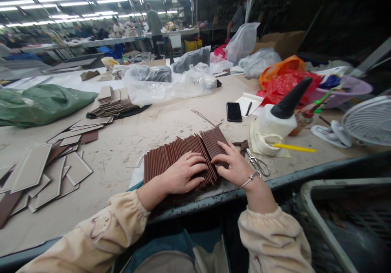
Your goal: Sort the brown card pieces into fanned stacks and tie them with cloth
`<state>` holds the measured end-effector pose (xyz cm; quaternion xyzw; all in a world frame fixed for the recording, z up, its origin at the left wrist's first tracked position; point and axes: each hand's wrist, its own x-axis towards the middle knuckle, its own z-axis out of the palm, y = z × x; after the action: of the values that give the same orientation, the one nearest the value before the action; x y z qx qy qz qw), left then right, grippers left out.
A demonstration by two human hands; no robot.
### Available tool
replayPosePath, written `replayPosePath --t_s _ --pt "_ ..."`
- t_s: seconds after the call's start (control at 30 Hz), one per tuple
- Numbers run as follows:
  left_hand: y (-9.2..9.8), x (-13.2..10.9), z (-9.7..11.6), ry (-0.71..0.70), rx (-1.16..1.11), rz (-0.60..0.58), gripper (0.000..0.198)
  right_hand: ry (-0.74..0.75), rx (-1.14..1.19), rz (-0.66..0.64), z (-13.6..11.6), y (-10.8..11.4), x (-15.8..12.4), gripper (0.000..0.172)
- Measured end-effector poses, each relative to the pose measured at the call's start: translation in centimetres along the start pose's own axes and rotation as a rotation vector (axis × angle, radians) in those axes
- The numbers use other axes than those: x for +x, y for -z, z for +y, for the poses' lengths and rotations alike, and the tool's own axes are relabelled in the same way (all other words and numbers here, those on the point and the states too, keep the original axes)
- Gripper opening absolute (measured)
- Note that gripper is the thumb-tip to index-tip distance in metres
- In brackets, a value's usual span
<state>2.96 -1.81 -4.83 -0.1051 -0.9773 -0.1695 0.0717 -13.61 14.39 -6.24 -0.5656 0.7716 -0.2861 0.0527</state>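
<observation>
A long row of thin brown panels [159, 159] stands on edge, packed side by side, at the table's front edge. My left hand [186, 171] lies over the middle of the row, fingers spread on the panel edges. On the right end of the row rests my right hand [233, 163], its fingers apart and touching the separate right-hand group of brown panels [212, 138]. Both hands are open and grip nothing that I can see. Just right of my right hand lie metal scissors [258, 163] and a small dark brown strip [241, 144].
Loose grey panels with pale borders [55, 179] lie scattered at left, near stacked pieces [113, 100] and a green bag [42, 104]. At right are a white bottle with black cone [276, 120], tape roll [269, 143], phone [233, 112], fan [369, 120] and crate [308, 199].
</observation>
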Motion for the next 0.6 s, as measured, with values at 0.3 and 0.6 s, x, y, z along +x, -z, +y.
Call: replayPosePath --t_s 0.3,0.6 --pt "-0.13 -0.47 -0.36 -0.017 -0.024 0.023 0.029 -0.017 0.022 -0.057 0.16 0.16 -0.20 0.018" --pt "-0.63 -0.77 -0.76 -0.046 -0.018 0.065 0.027 -0.034 0.015 -0.078 0.06 0.26 -0.18 0.017"
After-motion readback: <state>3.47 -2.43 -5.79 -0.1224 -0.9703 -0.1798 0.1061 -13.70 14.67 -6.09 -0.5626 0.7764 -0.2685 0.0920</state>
